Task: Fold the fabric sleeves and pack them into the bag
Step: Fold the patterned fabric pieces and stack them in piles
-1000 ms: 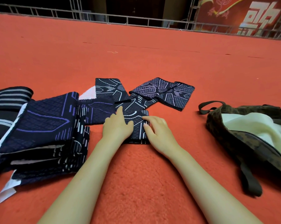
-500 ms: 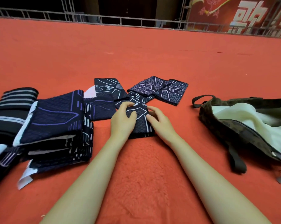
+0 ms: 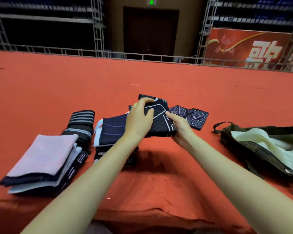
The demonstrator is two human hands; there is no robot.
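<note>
1. Both hands hold one folded dark sleeve (image 3: 161, 122) above the red carpet: the left hand (image 3: 139, 119) curls over its top, the right hand (image 3: 180, 126) pinches its near-right corner.
2. It looks light, soft and floppy; holding opposite edges should keep the fold.
3. The open bag (image 3: 253, 149) lies to the right, partly cut off.
4. The sleeve's underside is hidden.
</note>
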